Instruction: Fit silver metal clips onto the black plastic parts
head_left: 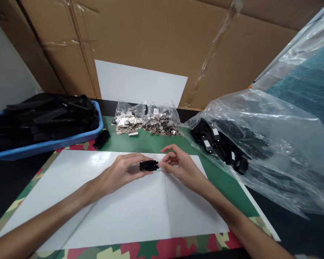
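Observation:
My left hand [124,167] is closed around a small black plastic part [149,165], gripping it between thumb and fingers just above the white paper. At the right end of that part is my right hand [179,165], its thumb and fingers drawn together in a pinch. Whatever those fingertips hold, if anything, is too small to make out. Beyond the hands, small shiny metal pieces [162,125] lie heaped in and around clear plastic bags. A short silvery cylinder [133,133] rests in front of the heap.
White paper [118,216] covers much of the green, camouflage-edged mat [221,187]. On the left, a blue basket [54,144] holds black plastic parts, with one black piece [101,139] beside it. A large clear bag [280,144] with black parts is on the right. Cardboard [151,36] stands behind.

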`<state>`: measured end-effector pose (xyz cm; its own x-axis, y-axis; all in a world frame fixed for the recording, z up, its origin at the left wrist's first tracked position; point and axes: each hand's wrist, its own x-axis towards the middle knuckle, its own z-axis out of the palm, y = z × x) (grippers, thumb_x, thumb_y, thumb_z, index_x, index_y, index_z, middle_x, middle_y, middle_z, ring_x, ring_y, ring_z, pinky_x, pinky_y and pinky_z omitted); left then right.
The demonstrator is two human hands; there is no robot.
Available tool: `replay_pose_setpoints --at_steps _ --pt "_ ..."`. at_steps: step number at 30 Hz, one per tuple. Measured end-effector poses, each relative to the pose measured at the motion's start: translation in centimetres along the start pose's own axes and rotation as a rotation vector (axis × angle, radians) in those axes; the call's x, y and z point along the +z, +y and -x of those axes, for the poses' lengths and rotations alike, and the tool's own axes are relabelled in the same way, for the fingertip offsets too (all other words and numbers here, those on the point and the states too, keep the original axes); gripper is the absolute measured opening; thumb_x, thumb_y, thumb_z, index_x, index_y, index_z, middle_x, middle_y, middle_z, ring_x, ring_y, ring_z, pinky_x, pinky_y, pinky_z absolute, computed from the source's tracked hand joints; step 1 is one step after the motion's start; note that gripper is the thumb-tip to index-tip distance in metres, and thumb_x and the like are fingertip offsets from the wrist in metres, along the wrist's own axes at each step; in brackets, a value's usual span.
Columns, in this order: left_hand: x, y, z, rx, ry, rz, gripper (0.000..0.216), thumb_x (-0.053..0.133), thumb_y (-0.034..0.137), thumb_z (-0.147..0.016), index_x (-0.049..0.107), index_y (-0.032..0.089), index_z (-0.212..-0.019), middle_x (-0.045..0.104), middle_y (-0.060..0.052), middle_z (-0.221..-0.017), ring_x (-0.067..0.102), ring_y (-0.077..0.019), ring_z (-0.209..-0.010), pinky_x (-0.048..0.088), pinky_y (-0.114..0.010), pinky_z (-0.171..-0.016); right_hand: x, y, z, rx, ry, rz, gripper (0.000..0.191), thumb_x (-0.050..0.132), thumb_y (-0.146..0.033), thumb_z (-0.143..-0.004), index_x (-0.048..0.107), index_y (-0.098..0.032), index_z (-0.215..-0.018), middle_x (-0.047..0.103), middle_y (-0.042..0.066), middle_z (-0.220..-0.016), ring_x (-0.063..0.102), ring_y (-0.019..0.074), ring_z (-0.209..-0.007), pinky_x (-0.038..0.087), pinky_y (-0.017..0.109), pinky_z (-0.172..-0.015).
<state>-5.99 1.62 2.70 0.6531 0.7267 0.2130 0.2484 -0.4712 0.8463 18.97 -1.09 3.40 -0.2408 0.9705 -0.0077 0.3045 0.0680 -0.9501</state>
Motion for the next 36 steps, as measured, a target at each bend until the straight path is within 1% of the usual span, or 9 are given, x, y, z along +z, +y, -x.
replay_pose_setpoints --at_steps 6,9,14,17,22,25,28,31,36 --pt "0.2 0.1 0.6 0.064 0.0 -0.09 0.033 0.061 0.033 -0.101 0.067 0.029 -0.133 0.073 -0.005 -0.124 0.071 -0.0203 -0.107 0.059 -0.031 -0.092 0.1 -0.4 0.2 0.011 -0.034 -0.024 0.03 0.074 -0.037 -0.09 0.055 -0.022 -0.109 0.066 -0.002 -0.079 0.063 0.0155 -0.071 0.053 0.03 -0.07" --pt "0.2 0.3 0.7 0.086 0.009 -0.083 0.034 0.06 0.03 -0.102 0.065 0.03 -0.135 0.072 -0.004 -0.127 0.071 -0.0194 -0.108 0.06 -0.029 -0.091 0.0 -0.6 0.2 -0.001 -0.037 -0.064 0.026 0.075 -0.038 -0.091 0.06 -0.022 -0.105 0.067 -0.001 -0.082 0.063 0.0149 -0.072 0.053 0.029 -0.072" --pt "0.1 0.5 0.6 0.164 0.117 -0.098 0.032 0.062 0.024 -0.101 0.065 0.027 -0.133 0.074 -0.005 -0.123 0.072 -0.0183 -0.106 0.059 -0.027 -0.09 -0.8 -0.8 -0.6 0.013 -0.093 -0.232 0.034 0.078 -0.05 -0.087 0.069 -0.02 -0.1 0.067 0.001 -0.083 0.062 0.0145 -0.069 0.055 0.029 -0.068" --pt "0.2 0.5 0.4 0.19 0.175 -0.142 0.031 0.063 0.023 -0.1 0.066 0.026 -0.131 0.075 -0.006 -0.121 0.073 -0.018 -0.104 0.058 -0.026 -0.089 -1.3 -0.1 -1.1 0.045 -0.174 -0.304 0.039 0.071 -0.054 -0.092 0.073 -0.018 -0.107 0.07 0.004 -0.086 0.064 0.0157 -0.074 0.057 0.031 -0.077" --pt "0.6 0.6 0.5 0.194 0.274 -0.173 0.037 0.07 0.021 -0.096 0.065 0.03 -0.131 0.075 -0.002 -0.115 0.071 -0.0152 -0.098 0.057 -0.022 -0.082 -1.5 0.9 -1.4 0.089 -0.218 -0.348 0.038 0.075 -0.048 -0.091 0.076 -0.02 -0.117 0.071 0.003 -0.084 0.066 0.0174 -0.081 0.054 0.034 -0.088" --pt "1.1 0.8 0.7 0.185 0.286 -0.129 0.04 0.069 0.019 -0.096 0.063 0.03 -0.133 0.073 -0.003 -0.116 0.07 -0.016 -0.102 0.057 -0.021 -0.08 -1.5 0.7 -1.4 0.101 -0.251 -0.409 0.038 0.074 -0.046 -0.091 0.077 -0.021 -0.12 0.073 0.005 -0.089 0.066 0.0163 -0.078 0.054 0.033 -0.083" --pt "1.4 0.8 0.9 0.207 0.269 -0.093 0.04 0.066 0.015 -0.097 0.061 0.028 -0.134 0.071 -0.006 -0.122 0.07 -0.0178 -0.108 0.058 -0.024 -0.085 -1.5 0.4 -1.4 0.088 -0.257 -0.443 0.035 0.075 -0.043 -0.09 0.078 -0.022 -0.119 0.075 0.006 -0.094 0.065 0.0165 -0.078 0.054 0.032 -0.08" --pt "1.4 0.9 1.0 0.233 0.272 -0.094 0.041 0.066 0.013 -0.096 0.06 0.027 -0.134 0.071 -0.007 -0.123 0.07 -0.0186 -0.11 0.058 -0.026 -0.087 -1.5 0.4 -1.4 0.075 -0.261 -0.428 0.032 0.076 -0.038 -0.09 0.079 -0.024 -0.119 0.074 0.004 -0.092 0.062 0.0159 -0.078 0.052 0.03 -0.079" --pt "1.4 0.9 1.2 0.269 0.268 -0.106 0.046 0.064 0.009 -0.097 0.057 0.027 -0.138 0.07 -0.005 -0.121 0.069 -0.015 -0.109 0.056 -0.023 -0.09 -1.4 0.2 -1.0 0.069 -0.255 -0.408 0.026 0.071 -0.032 -0.093 0.08 -0.023 -0.116 0.073 0.004 -0.093 0.057 0.0145 -0.077 0.049 0.028 -0.078"
